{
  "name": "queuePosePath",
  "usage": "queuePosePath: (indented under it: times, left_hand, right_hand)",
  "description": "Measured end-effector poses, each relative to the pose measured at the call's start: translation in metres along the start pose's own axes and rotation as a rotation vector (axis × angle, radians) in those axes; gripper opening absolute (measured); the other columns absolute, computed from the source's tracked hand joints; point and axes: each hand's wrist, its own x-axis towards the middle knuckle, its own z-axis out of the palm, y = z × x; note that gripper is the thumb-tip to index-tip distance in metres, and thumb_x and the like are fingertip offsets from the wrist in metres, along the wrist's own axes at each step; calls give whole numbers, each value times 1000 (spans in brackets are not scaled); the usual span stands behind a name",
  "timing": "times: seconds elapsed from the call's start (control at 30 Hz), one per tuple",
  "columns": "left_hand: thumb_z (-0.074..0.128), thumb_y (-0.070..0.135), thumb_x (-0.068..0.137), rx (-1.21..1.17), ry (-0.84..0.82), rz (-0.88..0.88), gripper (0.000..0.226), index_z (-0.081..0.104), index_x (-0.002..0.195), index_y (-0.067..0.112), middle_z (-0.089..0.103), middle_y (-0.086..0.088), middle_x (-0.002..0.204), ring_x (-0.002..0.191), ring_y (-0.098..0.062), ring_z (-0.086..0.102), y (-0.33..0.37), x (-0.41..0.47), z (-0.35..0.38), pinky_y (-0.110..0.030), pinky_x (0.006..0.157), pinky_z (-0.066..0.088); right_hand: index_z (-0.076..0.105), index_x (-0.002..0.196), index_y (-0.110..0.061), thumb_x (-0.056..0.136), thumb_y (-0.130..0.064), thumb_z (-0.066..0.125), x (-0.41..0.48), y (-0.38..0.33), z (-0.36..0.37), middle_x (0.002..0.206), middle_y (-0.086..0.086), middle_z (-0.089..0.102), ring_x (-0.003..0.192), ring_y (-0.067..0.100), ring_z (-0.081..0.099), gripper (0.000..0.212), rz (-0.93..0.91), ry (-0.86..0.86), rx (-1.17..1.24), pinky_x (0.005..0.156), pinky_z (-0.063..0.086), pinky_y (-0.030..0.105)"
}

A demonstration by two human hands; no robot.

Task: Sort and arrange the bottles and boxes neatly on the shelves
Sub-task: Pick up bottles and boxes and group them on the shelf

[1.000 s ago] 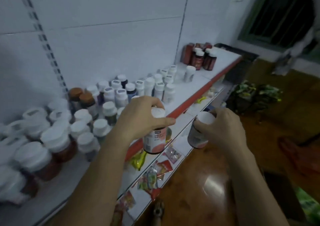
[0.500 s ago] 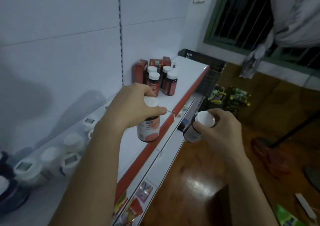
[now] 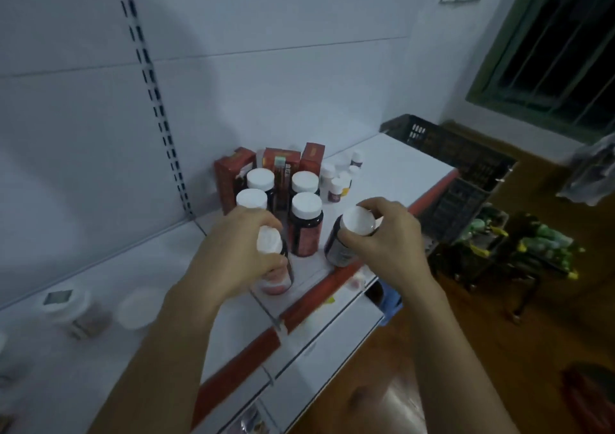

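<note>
Nearest the camera, the left hand [image 3: 229, 250] curls round the neck and white cap of a pink-labelled bottle [image 3: 278, 278]. It holds the bottle roughly upright, just left of and slightly in front of the front bottle [image 3: 305, 230]. That front bottle is the red-labelled, white-capped one at the near right corner of the group on the shelf [image 3: 399, 167]. Blur hides whether the pink-labelled bottle's base touches the shelf.

The right hand [image 3: 392, 243] grips a dark bottle [image 3: 357, 221] by its cap, with thumb and fingers wrapped round the rim. This bottle is just right of the front bottle. It is tilted, with its cap toward the camera and its base aimed at the shelf's front edge.

Behind the front bottle stand three more white-capped bottles [image 3: 260, 180], then red boxes [image 3: 233, 180] against the back panel. Small bottles [image 3: 336, 185] sit behind and to the right of the front bottle.

Both held bottles look meant for a front row level with the front bottle. The left hand's bottle seems closer to placement and needs only a straight lowering. The right hand's bottle must first come upright and move inward from the edge, or it may tip off.
</note>
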Motion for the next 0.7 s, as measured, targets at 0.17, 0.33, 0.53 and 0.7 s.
queuePosePath:
  times: [0.17, 0.33, 0.53, 0.7]
  left_hand:
    - [87, 20, 74, 3, 187, -116, 49, 63, 115, 34, 54, 4, 122, 110, -19, 48, 23, 23, 36, -30, 86, 36]
    - [85, 13, 75, 41, 297, -168, 48, 65, 115, 31, 50, 11, 121, 112, -14, 50, 28, 19, 39, -31, 92, 44]
    - [69, 37, 87, 149, 310, -54, 34, 64, 119, 30, 54, 12, 122, 117, -14, 47, 67, 45, 22, -27, 93, 33]
    - [67, 47, 89, 249, 83, 23, 46, 57, 132, 34, 55, 9, 131, 122, -16, 46, 121, 99, 28, -39, 102, 42]
  right_hand:
    - [61, 114, -25, 78, -42, 80, 68, 26, 11, 106, -3, 59, 91, 17, 57, 44, -127, -275, 42, 70, 40, 25]
    - [57, 121, -35, 83, -47, 78, 88, 43, 3, 109, -14, 61, 77, 9, 65, 45, -191, -505, 252, 71, 52, 23]
    - [56, 130, -43, 101, -45, 54, 113, 74, -31, 127, -8, 60, 93, 16, 74, 29, 1, -743, 401, 87, 61, 43]
    - [50, 133, -46, 95, -56, 54, 152, 120, -45, 126, -10, 58, 103, 12, 64, 39, -105, -793, 15, 93, 55, 40]
